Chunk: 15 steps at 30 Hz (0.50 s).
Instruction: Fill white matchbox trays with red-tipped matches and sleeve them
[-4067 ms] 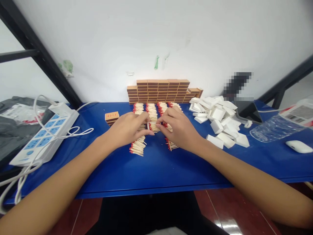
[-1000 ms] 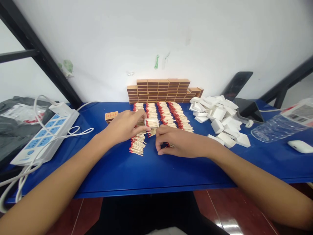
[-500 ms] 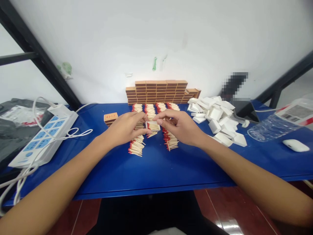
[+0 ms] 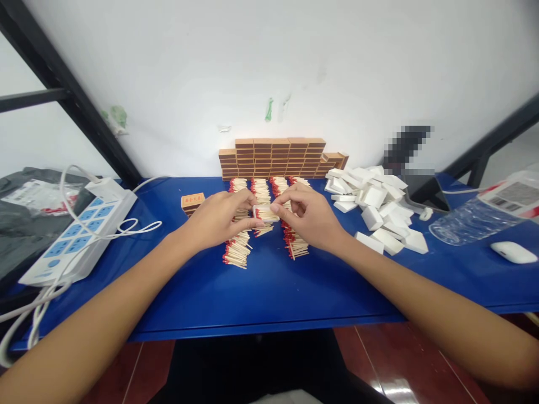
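Observation:
My left hand point(image 4: 214, 219) grips the left end of a small white matchbox tray point(image 4: 266, 220), its thumb along the near side. Red-headed matches point(image 4: 263, 213) lie in the tray, heads to the left. At the tray's right end, my right hand point(image 4: 314, 216) has its thumb and forefinger closed on it; whether they also pinch matches is hard to see. Below and around both hands run several rows of loose matches point(image 4: 236, 252), partly covered by the fingers. An orange matchbox stack point(image 4: 192, 201) sits left of my left hand.
Brown matchboxes point(image 4: 273, 157) are stacked against the wall. White empty trays point(image 4: 379, 205) are heaped on the right, near a dark phone-like device point(image 4: 425, 191), a clear plastic wrapper point(image 4: 458, 221) and a white mouse-like object point(image 4: 514, 252). A power strip point(image 4: 80, 238) with cables lies left on the blue table point(image 4: 252, 303).
The tray appears more level and fuller-looking between my hands, with the right fingertips now closed against its right end. The whole view has shifted slightly.

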### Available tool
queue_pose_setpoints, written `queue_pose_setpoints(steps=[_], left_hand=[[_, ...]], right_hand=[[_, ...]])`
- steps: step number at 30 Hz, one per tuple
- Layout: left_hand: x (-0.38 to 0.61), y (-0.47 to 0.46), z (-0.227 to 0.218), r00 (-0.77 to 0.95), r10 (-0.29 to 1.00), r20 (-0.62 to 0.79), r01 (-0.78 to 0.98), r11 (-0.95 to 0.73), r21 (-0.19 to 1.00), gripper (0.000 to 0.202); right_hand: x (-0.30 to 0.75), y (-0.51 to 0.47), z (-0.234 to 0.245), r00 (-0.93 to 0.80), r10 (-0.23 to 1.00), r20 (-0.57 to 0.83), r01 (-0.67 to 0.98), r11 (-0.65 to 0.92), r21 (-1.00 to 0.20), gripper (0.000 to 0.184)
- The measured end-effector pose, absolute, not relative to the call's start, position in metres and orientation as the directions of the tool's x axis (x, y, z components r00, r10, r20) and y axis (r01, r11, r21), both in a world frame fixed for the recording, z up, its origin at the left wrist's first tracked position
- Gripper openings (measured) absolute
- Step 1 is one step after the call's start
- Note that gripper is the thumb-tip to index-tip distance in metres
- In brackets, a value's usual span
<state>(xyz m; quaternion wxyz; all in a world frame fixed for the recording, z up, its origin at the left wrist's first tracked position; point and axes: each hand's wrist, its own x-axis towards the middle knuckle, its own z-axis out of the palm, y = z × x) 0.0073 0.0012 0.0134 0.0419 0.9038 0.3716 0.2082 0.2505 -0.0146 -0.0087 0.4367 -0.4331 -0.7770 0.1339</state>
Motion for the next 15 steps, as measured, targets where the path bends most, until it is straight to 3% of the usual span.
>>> queue_pose_setpoints(steps=[5,11,15], left_hand=[[0.004,0.005,0.014,0.586,0.737,0.336,0.726,-0.662,0.187,0.046],[0.000,0.007,0.015,0.527,0.770,0.360,0.790,-0.600,0.126,0.040],[0.001,0.006,0.015,0.539,0.765,0.353,0.791,-0.604,0.102,0.040]], right_hand=[[0.253,-0.015,-0.006,-0.292,0.738,0.609,0.570,0.645,-0.508,0.014],[0.253,-0.016,-0.014,-0.615,0.706,0.352,0.568,0.706,-0.423,0.002],[0.252,-0.017,-0.019,-0.661,0.676,0.324,0.580,0.735,-0.351,0.005]])
